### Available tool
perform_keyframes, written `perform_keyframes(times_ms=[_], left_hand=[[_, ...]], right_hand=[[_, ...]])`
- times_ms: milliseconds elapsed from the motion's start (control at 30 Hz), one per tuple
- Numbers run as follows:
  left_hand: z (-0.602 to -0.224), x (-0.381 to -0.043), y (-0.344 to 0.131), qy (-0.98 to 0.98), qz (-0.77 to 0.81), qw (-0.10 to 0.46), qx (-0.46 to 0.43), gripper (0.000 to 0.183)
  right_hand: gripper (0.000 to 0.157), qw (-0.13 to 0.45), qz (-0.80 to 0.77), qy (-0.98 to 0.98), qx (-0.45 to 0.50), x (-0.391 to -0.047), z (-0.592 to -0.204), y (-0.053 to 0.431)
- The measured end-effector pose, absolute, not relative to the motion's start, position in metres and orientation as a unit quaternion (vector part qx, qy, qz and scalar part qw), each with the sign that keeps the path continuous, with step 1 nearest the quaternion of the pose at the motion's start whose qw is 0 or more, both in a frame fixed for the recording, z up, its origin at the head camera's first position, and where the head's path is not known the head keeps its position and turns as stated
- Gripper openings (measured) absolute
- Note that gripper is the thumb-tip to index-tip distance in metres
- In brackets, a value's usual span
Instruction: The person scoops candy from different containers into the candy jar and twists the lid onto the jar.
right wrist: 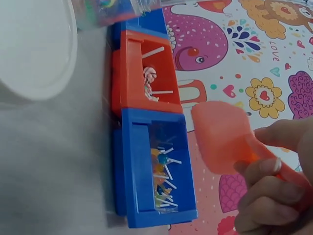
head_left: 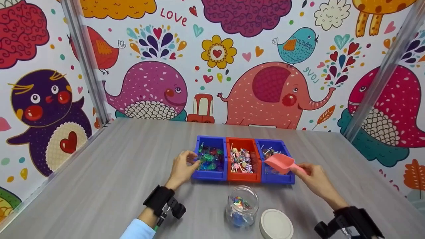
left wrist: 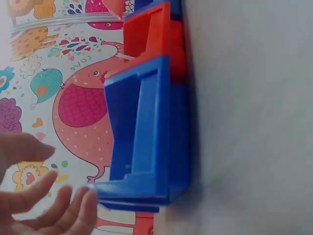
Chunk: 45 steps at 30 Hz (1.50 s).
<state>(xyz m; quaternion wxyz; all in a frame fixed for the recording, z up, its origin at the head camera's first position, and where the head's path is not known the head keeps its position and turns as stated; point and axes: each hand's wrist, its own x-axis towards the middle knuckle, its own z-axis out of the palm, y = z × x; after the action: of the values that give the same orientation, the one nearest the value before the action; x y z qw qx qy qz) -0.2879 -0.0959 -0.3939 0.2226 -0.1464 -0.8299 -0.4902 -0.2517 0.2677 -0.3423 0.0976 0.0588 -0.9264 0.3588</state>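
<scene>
My right hand (head_left: pixel 313 177) grips a pink scoop (head_left: pixel 280 162) by its handle, above the right blue bin (head_left: pixel 278 179). In the right wrist view the scoop's bowl (right wrist: pixel 222 129) looks bare, and lollipops (right wrist: pixel 164 176) with white sticks lie in the bin beyond. My left hand (head_left: pixel 182 167) is at the outer edge of the left blue bin (head_left: pixel 210 175), its thumb and fingers loosely bent and spread apart with nothing between them. Green, blue and purple translucent pieces (head_left: pixel 209 157) fill that bin. Between the two sits a red bin (head_left: pixel 243 178) of wrapped lollipops (head_left: pixel 240 159).
In front of the bins stands a clear jar (head_left: pixel 242 205) without its lid, with colourful candies inside. A white round lid (head_left: pixel 276 224) lies beside it on the grey table (head_left: pixel 132 172). Patterned walls (head_left: pixel 199 66) enclose the table's back and sides.
</scene>
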Motion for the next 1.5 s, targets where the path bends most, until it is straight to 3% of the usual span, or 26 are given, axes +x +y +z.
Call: perform_keyframes(times_ms=[200,400,533,700,867,1267,1500], left_hand=[[-0.396,-0.290,-0.097,-0.858,-0.459,0.212,-0.094,0.024],[-0.398,-0.294,-0.095,-0.872,-0.457,0.155,-0.079,0.038],[-0.400,-0.295,-0.094,-0.878,-0.451,0.137,-0.081,0.042],[-0.401,-0.295,-0.092,-0.885,-0.438,0.132,-0.089,0.041],[-0.402,-0.296,-0.092,-0.890,-0.429,0.124,-0.096,0.039],[-0.404,-0.296,-0.091,-0.890,-0.430,0.118,-0.094,0.040],[-0.405,-0.297,-0.090,-0.892,-0.425,0.124,-0.090,0.040]], right_hand=[[0.043,0.102,0.330,-0.936,0.059,-0.259,-0.337,0.269],[0.026,0.100,0.278,-0.953,0.068,-0.268,-0.332,0.267],[0.026,0.087,0.235,-0.966,0.065,-0.273,-0.329,0.263],[0.028,0.067,0.203,-0.975,0.060,-0.278,-0.327,0.257],[0.019,0.073,0.176,-0.979,0.077,-0.282,-0.327,0.250],[0.020,0.001,0.139,-0.987,0.077,-0.294,-0.316,0.242],[0.016,0.023,0.152,-0.983,0.099,-0.295,-0.325,0.247]])
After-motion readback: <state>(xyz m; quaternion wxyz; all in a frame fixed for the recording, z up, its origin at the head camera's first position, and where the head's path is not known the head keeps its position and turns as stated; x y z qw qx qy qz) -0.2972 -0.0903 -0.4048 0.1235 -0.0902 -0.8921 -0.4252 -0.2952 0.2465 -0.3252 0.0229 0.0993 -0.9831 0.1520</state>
